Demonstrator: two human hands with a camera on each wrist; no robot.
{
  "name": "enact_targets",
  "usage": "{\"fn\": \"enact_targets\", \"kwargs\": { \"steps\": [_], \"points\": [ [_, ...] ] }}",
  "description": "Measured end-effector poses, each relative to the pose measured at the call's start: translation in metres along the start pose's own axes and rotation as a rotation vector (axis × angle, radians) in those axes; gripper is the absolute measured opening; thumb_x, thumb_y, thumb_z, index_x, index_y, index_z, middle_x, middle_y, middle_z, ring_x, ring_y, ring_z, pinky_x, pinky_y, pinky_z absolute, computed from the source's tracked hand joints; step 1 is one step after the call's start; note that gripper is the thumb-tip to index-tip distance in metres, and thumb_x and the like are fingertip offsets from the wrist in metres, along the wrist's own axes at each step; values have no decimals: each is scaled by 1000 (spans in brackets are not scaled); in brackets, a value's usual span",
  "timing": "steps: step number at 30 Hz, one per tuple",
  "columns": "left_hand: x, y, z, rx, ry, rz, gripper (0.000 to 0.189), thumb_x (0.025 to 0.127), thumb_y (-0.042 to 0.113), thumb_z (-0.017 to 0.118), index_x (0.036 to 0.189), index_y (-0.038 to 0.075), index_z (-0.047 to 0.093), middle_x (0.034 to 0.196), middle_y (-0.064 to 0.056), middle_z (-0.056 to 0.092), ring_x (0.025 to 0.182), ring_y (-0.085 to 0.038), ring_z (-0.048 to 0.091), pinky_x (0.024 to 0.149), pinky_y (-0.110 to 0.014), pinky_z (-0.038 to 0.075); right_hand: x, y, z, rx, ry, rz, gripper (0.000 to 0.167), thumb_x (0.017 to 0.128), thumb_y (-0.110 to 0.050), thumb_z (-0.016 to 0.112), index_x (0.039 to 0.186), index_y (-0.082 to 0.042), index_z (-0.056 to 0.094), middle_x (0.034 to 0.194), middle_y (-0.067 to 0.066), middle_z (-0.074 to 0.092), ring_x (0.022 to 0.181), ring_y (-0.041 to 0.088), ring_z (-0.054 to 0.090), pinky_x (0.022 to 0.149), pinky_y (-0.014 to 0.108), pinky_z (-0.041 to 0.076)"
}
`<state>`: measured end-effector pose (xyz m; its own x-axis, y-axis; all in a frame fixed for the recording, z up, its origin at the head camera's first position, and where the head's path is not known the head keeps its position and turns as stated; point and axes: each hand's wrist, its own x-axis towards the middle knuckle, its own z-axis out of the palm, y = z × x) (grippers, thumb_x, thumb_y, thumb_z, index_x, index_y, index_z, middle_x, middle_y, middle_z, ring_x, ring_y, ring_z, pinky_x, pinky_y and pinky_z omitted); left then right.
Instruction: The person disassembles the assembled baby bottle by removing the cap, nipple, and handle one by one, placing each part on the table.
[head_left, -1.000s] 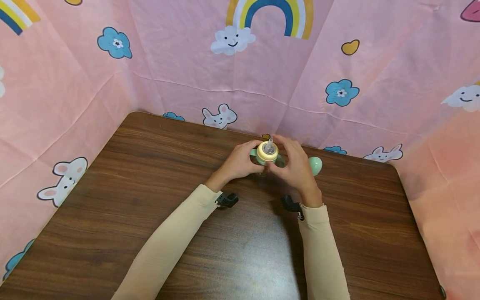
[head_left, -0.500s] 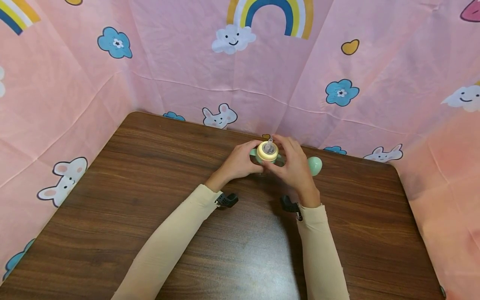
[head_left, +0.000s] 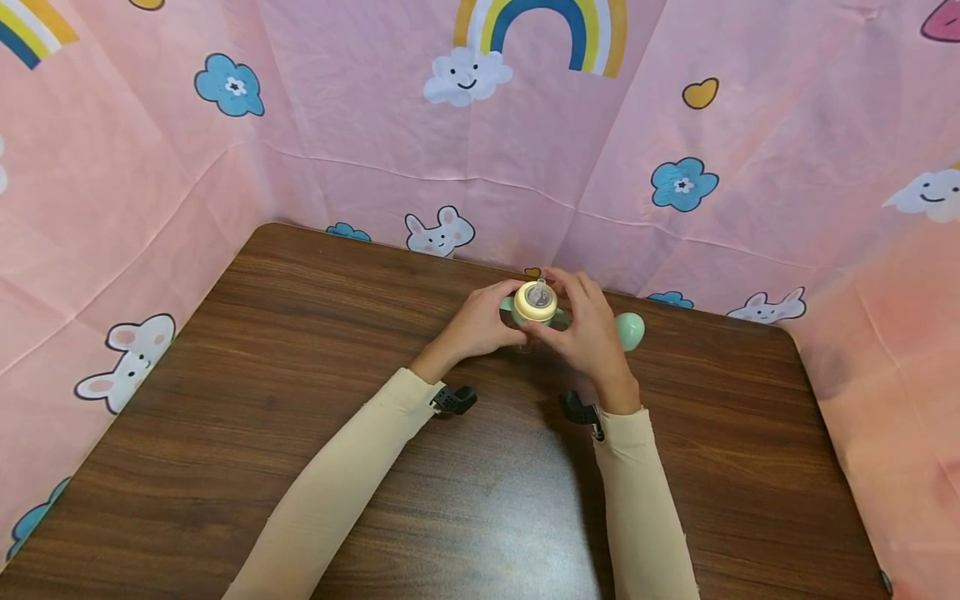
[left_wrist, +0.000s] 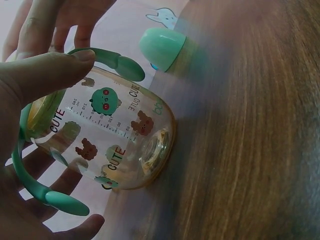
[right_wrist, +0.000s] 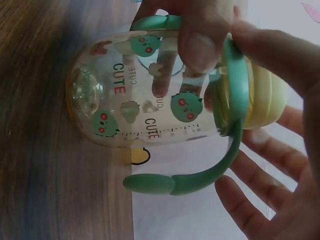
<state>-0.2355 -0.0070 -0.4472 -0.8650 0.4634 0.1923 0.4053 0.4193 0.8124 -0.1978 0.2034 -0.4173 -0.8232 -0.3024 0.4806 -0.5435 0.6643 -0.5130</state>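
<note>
Between both hands is a clear baby bottle (left_wrist: 115,135) printed with cartoon figures, upright at the table's far side. It has a cream-yellow collar (head_left: 526,312), a clear teat or spout (head_left: 539,288) on top, and two green handles (right_wrist: 195,182). My left hand (head_left: 477,323) holds the bottle from the left, thumb across the front by the handle ring. From the right, my right hand (head_left: 591,335) grips around the collar with thumb and fingers. Whether the base touches the wood cannot be told. Beside the right hand lies a green dome-shaped cap (head_left: 631,332).
The brown wooden table (head_left: 337,350) spreads out around the arms. Pink cloth (head_left: 360,108) printed with rainbows, clouds and rabbits hangs behind the table and at both sides. A black wrist camera (head_left: 454,401) is strapped at the left sleeve.
My right hand has turned slightly on the collar, its thumb shifting a little left across the front. The left hand and the bottle stay in place.
</note>
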Motion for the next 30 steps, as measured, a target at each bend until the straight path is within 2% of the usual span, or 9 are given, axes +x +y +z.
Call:
{"fn": "enact_targets", "kwargs": {
  "steps": [2, 9, 17, 20, 26, 30],
  "points": [
    [0, 1, 0, -7, 0, -2, 76, 84, 14, 94, 152, 4, 62, 145, -12, 68, 131, -28, 63, 113, -45, 48, 0, 0, -1, 13, -11, 4, 83, 85, -27, 99, 154, -5, 59, 121, 15, 66, 114, 42, 60, 96, 53, 52],
    [-1, 3, -1, -5, 7, 5, 75, 86, 19, 95, 152, 5, 62, 147, -11, 68, 134, -28, 63, 115, -44, 47, -1, 2, -6, 54, -62, -15, 78, 88, -20, 91, 157, -5, 56, 140, 17, 68, 122, 41, 59, 101, 57, 51],
    [-1, 3, -1, -10, 1, 1, 75, 83, 12, 93, 151, 4, 62, 144, -12, 68, 129, -28, 64, 112, -44, 49, 0, 0, -1, 55, -22, 8, 83, 84, -22, 100, 153, -2, 59, 125, 16, 66, 119, 42, 60, 97, 57, 57],
    [-1, 3, -1, -3, -3, 1, 75, 84, 15, 93, 152, 4, 62, 145, -12, 68, 130, -28, 64, 112, -45, 49, 0, 0, -2, 74, -31, 17, 82, 85, -19, 99, 154, -1, 58, 129, 17, 67, 121, 41, 60, 98, 58, 58],
    [-1, 2, 0, -1, 0, 4, 75, 86, 19, 95, 153, 5, 62, 147, -11, 68, 134, -28, 63, 115, -44, 47, -1, 2, -7, 81, -83, 7, 80, 88, -16, 92, 158, -5, 55, 145, 18, 65, 125, 40, 59, 103, 59, 53],
    [-1, 2, -1, -3, 0, 1, 75, 85, 14, 94, 152, 4, 62, 146, -12, 67, 132, -28, 63, 114, -44, 48, -1, 0, -4, 60, -65, 17, 84, 86, -23, 97, 157, -5, 56, 138, 16, 65, 124, 39, 59, 101, 56, 52]
  ]
}}
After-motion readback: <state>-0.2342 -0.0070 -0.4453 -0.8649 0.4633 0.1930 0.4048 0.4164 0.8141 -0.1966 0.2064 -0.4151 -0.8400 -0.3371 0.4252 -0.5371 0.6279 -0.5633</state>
